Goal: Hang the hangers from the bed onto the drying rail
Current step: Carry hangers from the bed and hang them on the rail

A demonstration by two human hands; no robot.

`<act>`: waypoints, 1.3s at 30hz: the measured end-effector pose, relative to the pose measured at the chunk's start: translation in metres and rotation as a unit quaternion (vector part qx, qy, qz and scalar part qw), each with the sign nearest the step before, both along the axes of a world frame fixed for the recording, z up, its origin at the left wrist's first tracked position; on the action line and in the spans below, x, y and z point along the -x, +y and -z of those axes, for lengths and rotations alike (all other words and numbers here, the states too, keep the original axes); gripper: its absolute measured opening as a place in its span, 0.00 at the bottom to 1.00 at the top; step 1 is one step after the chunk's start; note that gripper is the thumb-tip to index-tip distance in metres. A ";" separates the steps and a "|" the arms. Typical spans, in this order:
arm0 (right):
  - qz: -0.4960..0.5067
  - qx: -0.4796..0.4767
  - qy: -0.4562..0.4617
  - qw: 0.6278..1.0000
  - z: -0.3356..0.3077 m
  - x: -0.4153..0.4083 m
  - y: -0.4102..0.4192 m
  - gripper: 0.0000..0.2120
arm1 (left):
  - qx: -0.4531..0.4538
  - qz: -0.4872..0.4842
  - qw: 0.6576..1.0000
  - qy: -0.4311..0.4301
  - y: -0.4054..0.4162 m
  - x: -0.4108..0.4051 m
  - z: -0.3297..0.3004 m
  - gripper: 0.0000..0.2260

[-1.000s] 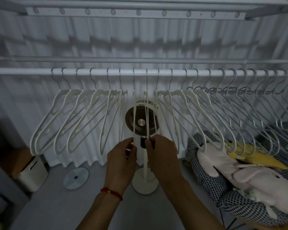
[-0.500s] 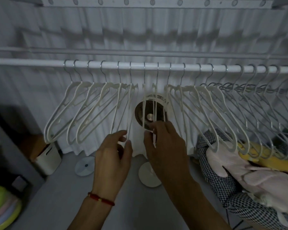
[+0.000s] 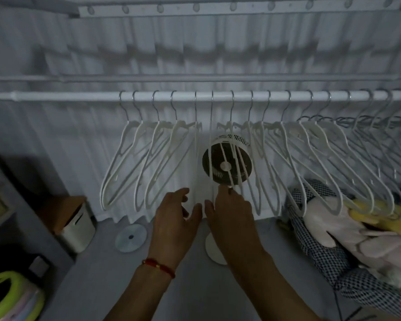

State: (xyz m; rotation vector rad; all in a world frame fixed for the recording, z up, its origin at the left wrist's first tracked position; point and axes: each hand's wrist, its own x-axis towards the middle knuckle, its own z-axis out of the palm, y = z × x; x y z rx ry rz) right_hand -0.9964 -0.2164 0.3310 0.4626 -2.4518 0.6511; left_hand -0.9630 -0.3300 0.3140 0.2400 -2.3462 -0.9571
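Head view: white plastic hangers [image 3: 162, 163] hang in a row on the white drying rail [image 3: 56, 96], wire hangers [image 3: 366, 135] further to the right. Both hands are up near the lower ends of the middle ones. Left hand [image 3: 175, 223]: fingers spread & loose, holding nothing. Right hand [image 3: 232, 218]: fingertips at a hanger's bottom end, can't tell if pinching. Standing fan [image 3: 227, 163] is behind the hangers, w/ a curtain [image 3: 56, 140] at the back. Checked cushion [image 3: 322, 256] lies at right, white bin [image 3: 75, 228] at left.
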 end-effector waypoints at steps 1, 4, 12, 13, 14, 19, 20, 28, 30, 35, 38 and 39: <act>0.011 -0.006 -0.020 1.000 0.000 0.001 -0.005 0.17 | 0.004 0.012 1.000 0.006 -0.002 0.003 0.002 0.22; 0.040 -0.039 -0.037 0.998 -0.002 -0.001 -0.012 0.14 | 0.007 0.047 0.999 0.026 -0.013 0.010 0.007 0.22; 0.066 -0.026 -0.108 0.992 -0.022 -0.020 -0.013 0.16 | -0.019 0.078 0.994 0.068 -0.028 -0.003 -0.009 0.20; 0.060 -0.008 -0.061 0.996 -0.025 -0.023 -0.013 0.16 | -0.001 0.074 0.993 0.092 -0.034 -0.007 -0.014 0.19; 0.037 0.030 -0.017 0.999 -0.029 -0.028 -0.016 0.15 | 0.018 0.060 0.991 0.114 -0.040 -0.012 -0.019 0.16; -0.114 0.124 0.000 0.986 -0.025 -0.023 -0.060 0.13 | 0.042 -0.048 0.987 0.149 -0.083 -0.018 -0.025 0.13; -0.122 0.133 -0.022 0.983 -0.020 -0.019 -0.070 0.15 | 0.043 -0.051 0.987 0.145 -0.090 -0.017 -0.021 0.14; -0.086 0.187 -0.229 0.951 -0.003 0.005 -0.112 0.21 | -0.125 0.005 0.991 0.049 -0.104 -0.008 -0.005 0.17; -0.076 0.174 -0.230 0.954 0.001 0.007 -0.116 0.20 | -0.137 0.014 0.989 0.045 -0.105 -0.007 -0.005 0.15; -0.099 0.167 -0.244 0.950 -0.002 0.005 -0.119 0.17 | -0.154 0.043 0.987 0.032 -0.105 -0.006 -0.002 0.14; -0.098 0.167 -0.241 0.951 -0.002 0.003 -0.117 0.14 | -0.162 0.055 0.985 0.026 -0.104 -0.007 0.001 0.14; -0.093 0.166 -0.235 0.953 -0.001 0.002 -0.116 0.13 | -0.166 0.056 0.984 0.027 -0.104 -0.007 0.002 0.14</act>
